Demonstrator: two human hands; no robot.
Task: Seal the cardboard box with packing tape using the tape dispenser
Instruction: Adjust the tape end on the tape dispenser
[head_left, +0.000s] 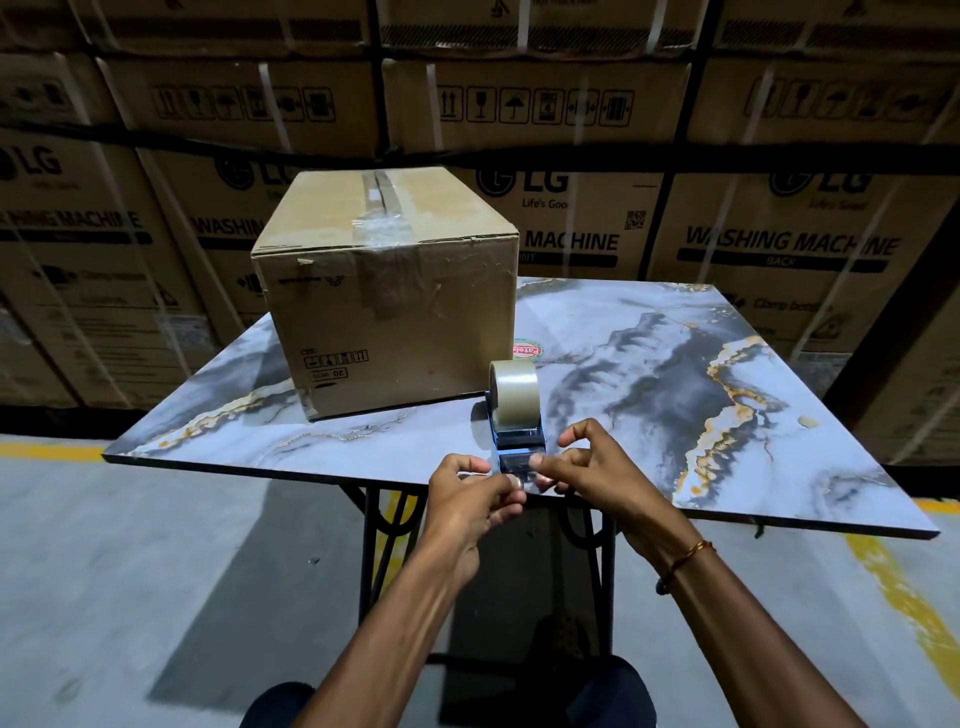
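Observation:
A closed brown cardboard box (384, 291) stands on the left half of the marble-patterned table (675, 364), with old clear tape along its top seam and down its front. A blue tape dispenser (517, 415) carrying a roll of clear tape sits near the table's front edge, just right of the box. My left hand (475, 499) and my right hand (587, 465) meet at the dispenser's near end, both pinching the loose end of the clear tape between fingertips.
A red and green round sticker (527, 351) lies on the table behind the dispenser. Stacked washing machine cartons (779, 218) form a wall behind the table. Grey floor with yellow lines (904, 597) surrounds the black metal table frame (374, 540).

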